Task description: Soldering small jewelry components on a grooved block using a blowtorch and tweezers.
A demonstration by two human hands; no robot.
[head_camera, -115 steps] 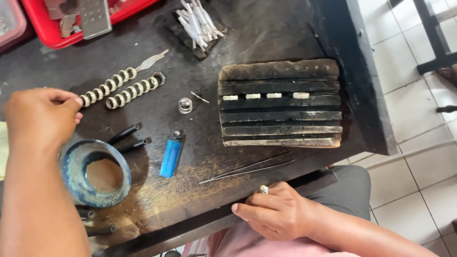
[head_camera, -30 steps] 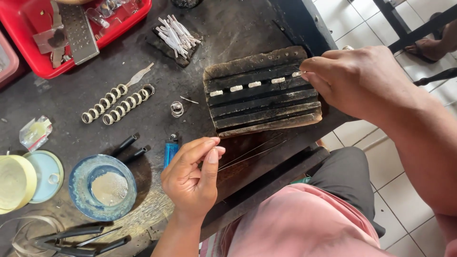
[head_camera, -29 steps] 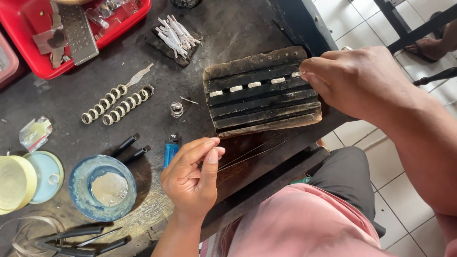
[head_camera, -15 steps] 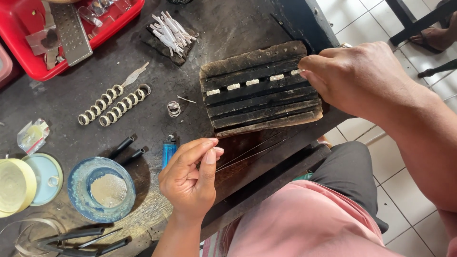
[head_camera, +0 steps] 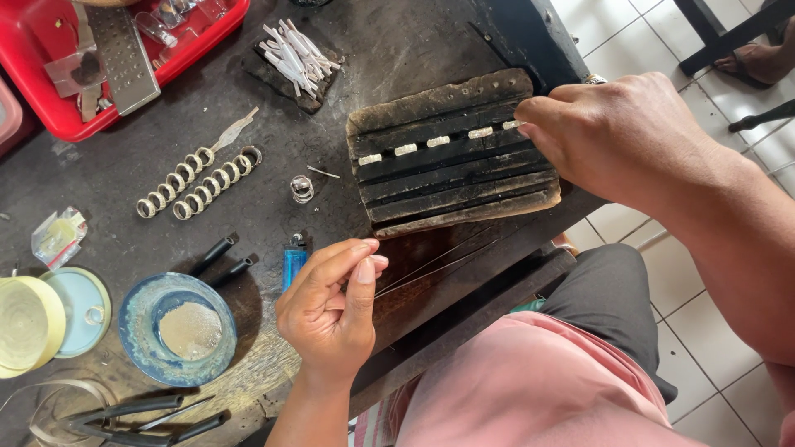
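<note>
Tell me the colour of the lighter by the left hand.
Blue lighter, seen in the head view.

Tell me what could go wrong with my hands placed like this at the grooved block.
1. The right hand touches the end white piece in the grooved block; a nudge could shift the row.
2. The left hand pinches thin wires that run toward the block and might bend or snag.
3. The block sits near the bench edge.

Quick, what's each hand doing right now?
Left hand: pinched shut on thin wires.
Right hand: fingertips closed at the grooved block; what they hold cannot be told.
</note>
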